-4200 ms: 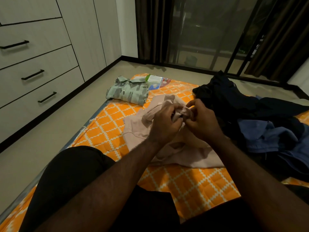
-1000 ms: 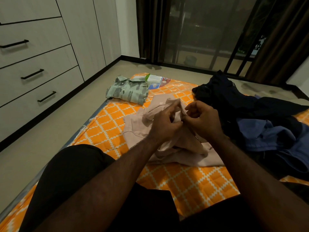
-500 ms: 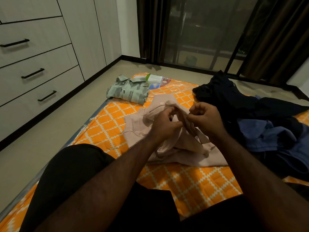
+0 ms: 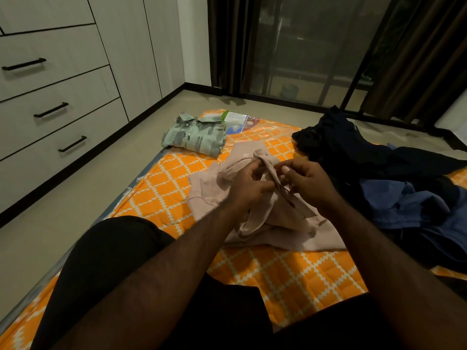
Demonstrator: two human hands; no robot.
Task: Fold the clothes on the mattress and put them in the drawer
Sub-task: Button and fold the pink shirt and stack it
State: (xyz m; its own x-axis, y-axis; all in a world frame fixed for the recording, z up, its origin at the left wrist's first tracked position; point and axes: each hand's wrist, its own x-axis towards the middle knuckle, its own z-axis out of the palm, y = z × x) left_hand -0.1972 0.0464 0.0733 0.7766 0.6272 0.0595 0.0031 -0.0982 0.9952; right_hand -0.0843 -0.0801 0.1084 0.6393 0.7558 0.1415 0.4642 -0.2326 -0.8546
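Observation:
A pale pink shirt (image 4: 209, 190) lies crumpled in the middle of the orange patterned mattress (image 4: 164, 188). My left hand (image 4: 246, 188) grips a bunched part of it, and my right hand (image 4: 307, 183) pinches the same fabric right beside it. A folded green camouflage shirt (image 4: 194, 138) sits at the mattress's far left corner. On the right lies a heap of unfolded dark clothes (image 4: 353, 152) and blue clothes (image 4: 409, 205). The drawers (image 4: 58, 114) on the left wall are closed.
A printed label (image 4: 238, 121) shows under plastic at the mattress's far edge. Bare floor (image 4: 75, 198) runs between the mattress and the drawers. Dark curtains (image 4: 227, 41) and a glass door (image 4: 308, 46) stand at the back. My knees in black shorts (image 4: 106, 261) fill the foreground.
Both hands have kept working the same bunched part of the pink shirt. Its fabric has shifted a little between my fingers. The other clothes have not moved.

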